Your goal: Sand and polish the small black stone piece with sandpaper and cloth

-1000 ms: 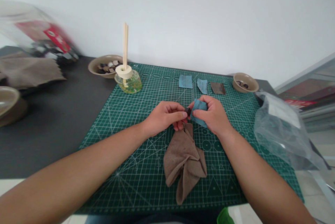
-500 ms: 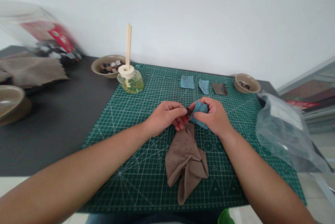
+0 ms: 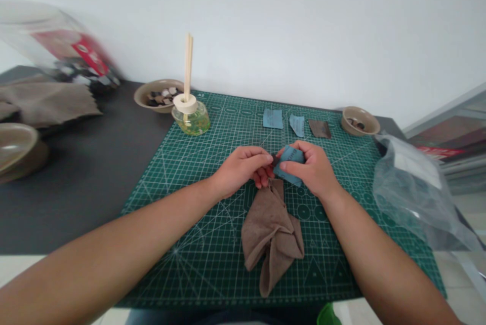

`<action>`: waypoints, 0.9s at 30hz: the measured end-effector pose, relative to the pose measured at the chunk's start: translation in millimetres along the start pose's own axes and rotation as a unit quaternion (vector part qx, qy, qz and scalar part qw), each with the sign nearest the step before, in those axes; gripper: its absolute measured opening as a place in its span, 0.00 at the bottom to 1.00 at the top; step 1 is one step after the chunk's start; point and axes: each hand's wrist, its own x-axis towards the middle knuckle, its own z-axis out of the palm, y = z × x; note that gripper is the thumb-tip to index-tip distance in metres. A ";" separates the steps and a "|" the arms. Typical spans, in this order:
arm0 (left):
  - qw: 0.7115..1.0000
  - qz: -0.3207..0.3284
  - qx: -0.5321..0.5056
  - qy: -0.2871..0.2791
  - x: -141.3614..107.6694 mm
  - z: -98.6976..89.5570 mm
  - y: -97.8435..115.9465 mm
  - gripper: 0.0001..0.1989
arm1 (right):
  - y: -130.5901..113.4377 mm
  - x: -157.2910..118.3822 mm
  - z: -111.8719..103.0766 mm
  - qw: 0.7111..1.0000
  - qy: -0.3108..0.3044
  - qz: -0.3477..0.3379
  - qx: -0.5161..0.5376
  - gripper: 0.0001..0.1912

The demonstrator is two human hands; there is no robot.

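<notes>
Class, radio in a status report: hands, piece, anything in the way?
Left hand: pinching small dark piece. Right hand: holding blue sheet beside it. Possible obstruction: brown cloth bunched on the near side.

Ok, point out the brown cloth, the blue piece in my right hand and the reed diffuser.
Brown cloth (image 3: pixel 266 226): head view, middle of its folds.
Blue piece (image 3: pixel 291 154): head view, its upper part.
Reed diffuser (image 3: pixel 196 122): head view, its glass bottle.

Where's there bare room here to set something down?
Open green mat lies between the reed diffuser and left hand; bare dark tabletop lies between the mat and far-left bowl. Crowded: around the brown cloth and right hand, the back-right row of three small pieces, and the plastic bag.
</notes>
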 end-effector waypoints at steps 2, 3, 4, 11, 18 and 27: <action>1.000 0.006 -0.010 0.008 0.2 0.0 0.0 0.09 | 1.5 -0.5 -0.3 1.000 -0.001 0.005 -0.002 0.10; 1.000 0.008 -0.015 0.013 0.4 -0.2 0.0 0.09 | 2.4 -0.6 -0.3 1.000 -0.002 0.009 0.002 0.11; 1.000 0.010 -0.020 0.017 0.6 -0.5 0.0 0.09 | 3.7 -0.7 -0.2 1.000 -0.002 0.011 0.008 0.12; 0.999 0.013 -0.020 0.036 3.8 -4.4 0.4 0.10 | 19.1 10.5 -9.5 0.992 0.104 0.016 0.071 0.13; 0.998 0.017 0.054 -0.003 4.1 0.7 -4.0 0.09 | -5.9 79.3 -27.5 0.984 0.146 -0.029 -0.099 0.11; 0.990 0.028 0.131 -0.045 3.8 2.4 -8.5 0.10 | -28.5 181.3 41.2 0.920 -0.045 -0.089 -0.379 0.06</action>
